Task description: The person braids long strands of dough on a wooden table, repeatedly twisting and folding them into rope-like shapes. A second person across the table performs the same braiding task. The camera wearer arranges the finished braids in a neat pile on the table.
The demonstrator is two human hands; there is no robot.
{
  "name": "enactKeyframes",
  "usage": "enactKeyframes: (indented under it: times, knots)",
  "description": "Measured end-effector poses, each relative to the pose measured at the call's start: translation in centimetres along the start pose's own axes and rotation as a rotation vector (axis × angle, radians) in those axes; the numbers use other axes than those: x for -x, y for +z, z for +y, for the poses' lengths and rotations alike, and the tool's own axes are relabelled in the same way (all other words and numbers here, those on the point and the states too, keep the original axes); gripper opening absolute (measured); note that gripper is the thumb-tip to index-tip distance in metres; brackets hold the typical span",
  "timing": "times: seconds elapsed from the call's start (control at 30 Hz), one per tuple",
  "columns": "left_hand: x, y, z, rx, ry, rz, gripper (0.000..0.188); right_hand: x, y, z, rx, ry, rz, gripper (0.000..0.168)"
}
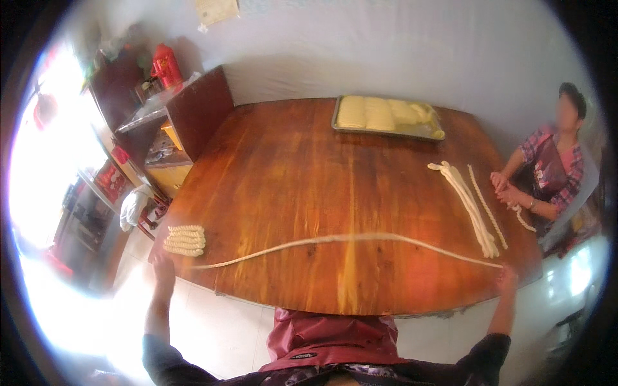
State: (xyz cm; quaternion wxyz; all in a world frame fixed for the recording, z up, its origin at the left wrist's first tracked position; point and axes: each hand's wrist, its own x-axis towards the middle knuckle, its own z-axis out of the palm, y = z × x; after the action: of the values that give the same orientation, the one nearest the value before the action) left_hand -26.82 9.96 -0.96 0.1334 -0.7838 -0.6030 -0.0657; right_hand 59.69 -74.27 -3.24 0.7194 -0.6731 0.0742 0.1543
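A long, thin twisted dough rope [309, 241] spans the wooden table before me, bowed away in its middle, which is blurred. My left hand [164, 272] is at its left end by the table's front left corner; motion blur softens the grip there. At the far right, my right hand [506, 280] has fingers closed on the other end. Just beyond my left hand lies a small stack of twisted dough sticks [184, 240], side by side. Several smooth dough strips [466, 207] lie near the right edge, with a single twisted dough strand [486, 207] next to them.
A metal tray [386, 132] of dough slabs [379, 113] stands at the back of the wooden table [289, 169]. At the right sits another person [550, 169], hands on a short dough twist [524, 219]. A cabinet [203, 111] bearing a red thermos [166, 66] borders the left side.
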Motion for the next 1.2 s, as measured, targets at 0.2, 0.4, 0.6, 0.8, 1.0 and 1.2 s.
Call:
enactKeyframes:
  times: [0.2,0.4,0.6,0.8,1.0,1.2]
  knots:
    - [2.1,-15.6,18.3,0.433,0.383,0.508,0.017,-3.6,-5.8,-13.0,0.923,-0.5,0.588,0.028]
    - [10.5,-10.6,25.0,0.405,0.952,0.161,0.022,-5.2,13.1,-28.8,1.075,-1.065,0.539,0.04]
    - [13.7,-9.9,23.4,0.354,1.039,0.151,0.024,18.7,36.9,-27.2,0.074,-0.92,-0.658,0.019]
    - [13.3,-10.7,26.2,0.458,1.096,0.205,0.021,27.4,47.3,-12.1,0.346,-1.093,-1.37,0.01]
    - [6.5,-7.8,35.2,0.63,0.687,0.036,0.016,19.6,45.9,4.0,1.061,-0.991,-0.977,0.018]
    - [2.2,-6.2,39.2,0.519,0.356,-0.05,0.015,18.6,45.3,5.2,1.106,-0.59,-0.411,0.033]
